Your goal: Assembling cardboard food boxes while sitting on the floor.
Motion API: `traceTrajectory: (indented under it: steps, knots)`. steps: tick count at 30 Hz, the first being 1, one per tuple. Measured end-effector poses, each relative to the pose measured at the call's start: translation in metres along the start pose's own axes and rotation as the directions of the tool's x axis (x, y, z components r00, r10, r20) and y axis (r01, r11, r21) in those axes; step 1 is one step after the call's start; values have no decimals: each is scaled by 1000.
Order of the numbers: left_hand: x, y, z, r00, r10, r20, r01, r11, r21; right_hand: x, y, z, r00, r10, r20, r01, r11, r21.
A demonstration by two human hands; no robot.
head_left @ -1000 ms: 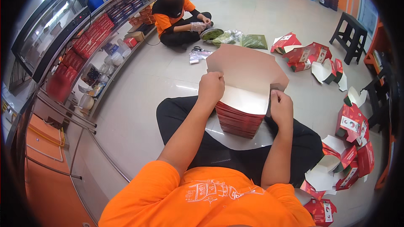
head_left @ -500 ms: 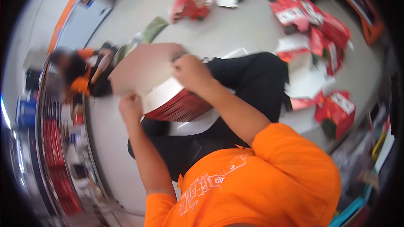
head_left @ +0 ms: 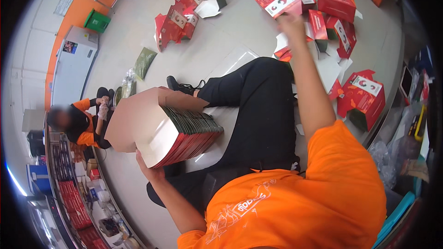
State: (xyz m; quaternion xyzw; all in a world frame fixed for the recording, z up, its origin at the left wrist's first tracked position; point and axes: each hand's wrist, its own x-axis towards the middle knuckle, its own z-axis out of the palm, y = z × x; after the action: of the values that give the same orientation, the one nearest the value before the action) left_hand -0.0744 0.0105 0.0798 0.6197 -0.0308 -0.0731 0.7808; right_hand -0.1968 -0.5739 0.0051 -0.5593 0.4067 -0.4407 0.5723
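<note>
A long stack of nested cardboard boxes (head_left: 196, 133), red and green outside with pale insides, lies on its side between my legs. Its wide open flaps face left. My left hand (head_left: 150, 168) grips the near edge of the front box, thumb inside the rim and fingers beneath. Stretched far to the right, my right hand (head_left: 292, 26) is at a heap of red folded boxes (head_left: 281, 5). Its fingers are smeared by motion, so whether they hold a box I cannot make out.
More red boxes (head_left: 182, 16) lie at the far middle, and another red box (head_left: 362, 99) at right. A green bag (head_left: 145, 63) rests near a seated co-worker (head_left: 83, 124). Shelves (head_left: 76, 203) line the left; a green bin (head_left: 97, 20) stands beyond.
My right hand has left the stack's flap and swung right to the loose boxes. My left hand stays on the stack, whose flaps now stand more open.
</note>
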Motion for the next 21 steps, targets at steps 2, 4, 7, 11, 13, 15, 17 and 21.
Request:
traceTrajectory:
  steps: [2,4,7,11,13,15,17,21]
  knots:
    - [6,-8,13,996,-33,85,38,997,-63,130,76,-57,917,-8,-399,-46,991,-127]
    - [0,-2,4,998,-58,33,59,998,-29,183,102,-56,871,152,-468,-241,961,-138]
    - [-11,4,3,992,-128,8,128,992,-8,227,136,-44,923,-13,-385,-48,988,-149]
    - [-24,8,-4,989,-145,-22,145,989,32,246,152,-70,976,78,201,-77,997,-8]
    - [-20,7,5,988,-138,-72,139,990,19,240,121,-63,991,66,114,-57,995,-80]
    - [-20,5,7,986,-80,-147,77,997,-26,199,76,-29,989,-25,147,26,1000,-5]
    - [-18,-1,12,971,18,-238,-32,998,-52,144,3,-23,964,-145,221,131,988,77]
    - [-8,-15,12,938,194,-288,-226,970,-83,15,-135,-15,850,-401,341,402,913,72]
